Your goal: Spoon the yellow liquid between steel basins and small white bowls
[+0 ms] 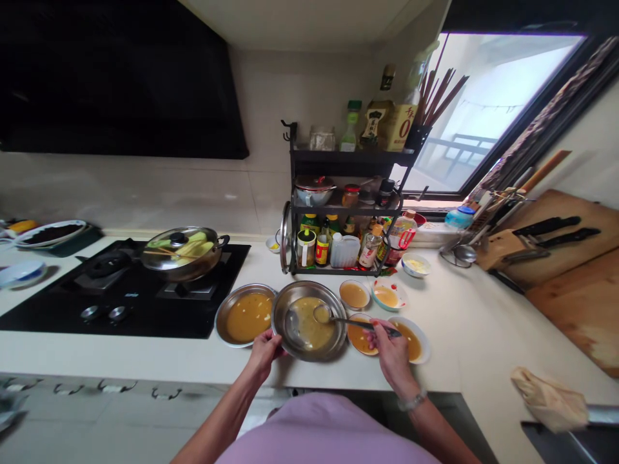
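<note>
My left hand point(265, 354) is closed on the near left rim of a steel bowl point(309, 351), which holds a shallow pool of yellow-brown liquid. The bowl looks tilted. In my right hand point(389, 353) is the dark handle of a ladle point(323, 314), its scoop down in that liquid. To the left, a second steel bowl point(223, 335) of orange-brown liquid with pale bits stands against the first. On the right are smaller bowls of similar liquid: a plain one point(354, 295), one with red decoration point(389, 295), and two partly hidden by my right hand and the ladle, including a white bowl point(423, 341).
Left, a lidded pan point(186, 254) sits on the black gas stove point(145, 316). Behind the bowls stands a black rack point(348, 209) of bottles and jars. A small bowl point(416, 265) is beside it. Knives in a wooden block point(498, 248) and a cloth point(546, 396) are at right.
</note>
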A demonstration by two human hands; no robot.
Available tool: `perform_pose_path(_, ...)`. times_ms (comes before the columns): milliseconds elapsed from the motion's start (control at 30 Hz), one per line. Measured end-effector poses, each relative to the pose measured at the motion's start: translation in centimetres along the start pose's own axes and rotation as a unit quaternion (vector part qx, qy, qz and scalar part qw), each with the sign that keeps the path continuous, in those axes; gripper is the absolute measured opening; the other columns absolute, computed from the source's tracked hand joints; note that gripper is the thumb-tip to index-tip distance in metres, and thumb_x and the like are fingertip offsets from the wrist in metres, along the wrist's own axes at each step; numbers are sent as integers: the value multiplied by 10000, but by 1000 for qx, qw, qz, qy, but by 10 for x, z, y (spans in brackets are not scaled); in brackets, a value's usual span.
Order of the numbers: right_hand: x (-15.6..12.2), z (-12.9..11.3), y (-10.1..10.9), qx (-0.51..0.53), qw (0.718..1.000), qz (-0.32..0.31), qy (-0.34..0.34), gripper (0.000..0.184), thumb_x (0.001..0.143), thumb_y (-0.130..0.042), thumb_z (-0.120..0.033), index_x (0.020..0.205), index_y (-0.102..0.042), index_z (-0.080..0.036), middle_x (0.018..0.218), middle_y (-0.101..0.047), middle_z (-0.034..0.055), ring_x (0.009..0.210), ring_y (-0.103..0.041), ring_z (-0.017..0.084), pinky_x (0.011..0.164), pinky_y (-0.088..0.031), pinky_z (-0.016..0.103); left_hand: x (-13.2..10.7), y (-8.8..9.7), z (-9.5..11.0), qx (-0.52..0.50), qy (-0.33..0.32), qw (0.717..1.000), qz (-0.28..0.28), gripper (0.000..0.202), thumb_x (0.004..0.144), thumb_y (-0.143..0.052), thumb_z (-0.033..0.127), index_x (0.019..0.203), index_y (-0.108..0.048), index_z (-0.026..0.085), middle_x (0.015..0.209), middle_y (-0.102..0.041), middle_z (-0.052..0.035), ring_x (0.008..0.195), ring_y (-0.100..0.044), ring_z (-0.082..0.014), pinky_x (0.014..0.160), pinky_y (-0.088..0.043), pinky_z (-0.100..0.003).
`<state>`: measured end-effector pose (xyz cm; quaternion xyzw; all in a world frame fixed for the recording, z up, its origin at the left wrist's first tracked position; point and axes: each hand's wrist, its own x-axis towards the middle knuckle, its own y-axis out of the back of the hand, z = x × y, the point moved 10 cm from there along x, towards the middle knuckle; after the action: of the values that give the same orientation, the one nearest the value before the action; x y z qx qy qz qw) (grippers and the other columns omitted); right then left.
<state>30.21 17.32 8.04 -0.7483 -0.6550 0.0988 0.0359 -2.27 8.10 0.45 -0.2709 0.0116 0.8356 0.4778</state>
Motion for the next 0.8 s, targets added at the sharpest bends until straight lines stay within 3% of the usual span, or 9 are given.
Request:
perform_pose_path(300,10,-26,24,59,997,37,12,345,599,-775,-408,791,-642,-154,539,-635,16,463,-563,147,401,-430,234,-2,0,1,-2,-3,1000,2,239,475,-713,228,487,-481,172,430,-479,67,410,-460,-70,470,-448,-227)
perform_pose_path(600,44,-65,101,74,978,162,110,276,578,-761,-314,734,-631,-128,525,-631,17,459,-589,137,389,-429,209,-1,1,-1,1,3,1000,4,231,470,-727,243,505,-512,164,441,-499,58,417,-466,-71,483,-457,-232)
perform_pose_path(800,60,-73,143,-24,957,238,164,332,635,-733,-401,781,-621,-125,522,-616,0,460,-598,138,423,-492,236,0,1,-2,-1,3,1000,5,250,468,-728,242,490,-489,172,433,-484,64,412,-460,-71,482,-457,-235)
